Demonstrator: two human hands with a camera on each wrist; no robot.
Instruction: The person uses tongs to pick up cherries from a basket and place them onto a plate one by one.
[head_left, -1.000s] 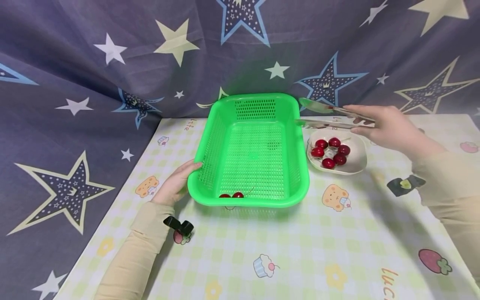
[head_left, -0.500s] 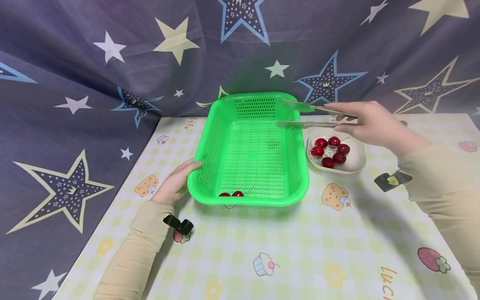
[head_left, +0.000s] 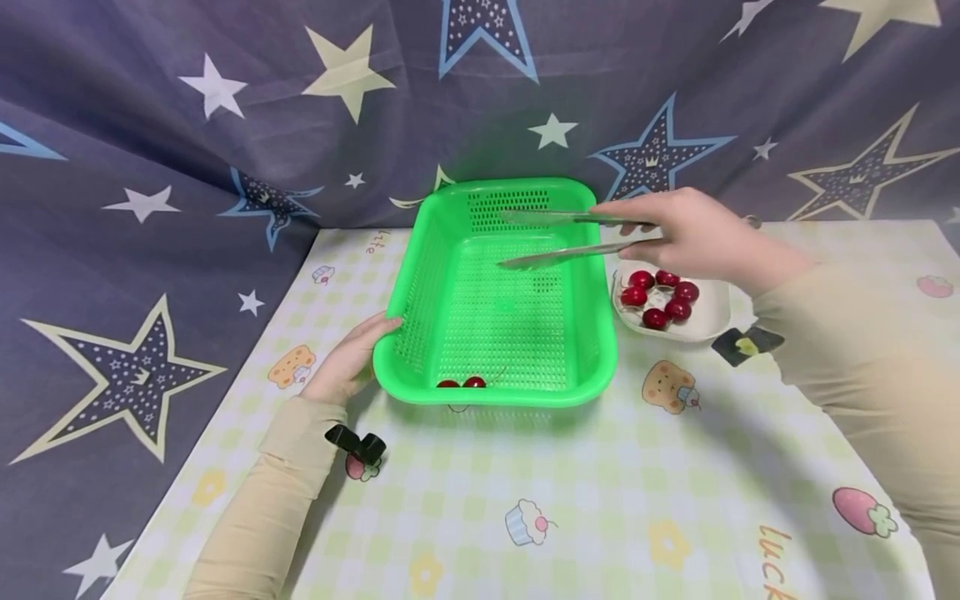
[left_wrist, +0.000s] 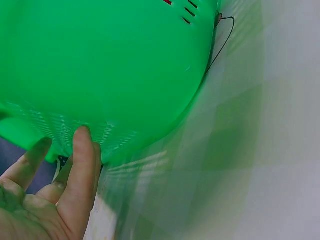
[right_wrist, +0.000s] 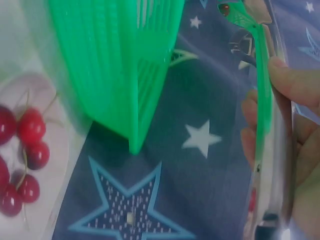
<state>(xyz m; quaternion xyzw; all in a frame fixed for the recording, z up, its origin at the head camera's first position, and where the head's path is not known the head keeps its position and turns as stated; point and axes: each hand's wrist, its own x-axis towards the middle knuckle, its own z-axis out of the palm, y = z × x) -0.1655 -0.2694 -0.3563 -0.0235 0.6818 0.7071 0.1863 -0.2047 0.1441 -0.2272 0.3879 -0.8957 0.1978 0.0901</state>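
Note:
A green plastic basket (head_left: 495, 398) stands at the middle of the table, with two cherries (head_left: 474, 382) visible at its near end. My left hand (head_left: 347, 358) touches the outside of its left wall near the front corner. In the left wrist view, the fingers (left_wrist: 81, 165) lie fairly straight against the wall. With my right hand (head_left: 693, 233) I hold metal tongs (head_left: 555, 254), their arms spread over the basket with nothing between the tips. Below that hand sits a white dish (head_left: 708, 312) with several red cherries (head_left: 655, 318), shown also in the right wrist view (right_wrist: 29, 189).
A pale checked tablecloth (head_left: 585, 500) with cartoon prints covers the table. Directly behind the basket hangs a dark curtain (head_left: 480, 125) with stars. The dish stands close to the basket's right wall.
My right hand has moved left with the tongs, from beside the basket's right rim to over its inside. My left hand stays at the basket. The cherries have not moved.

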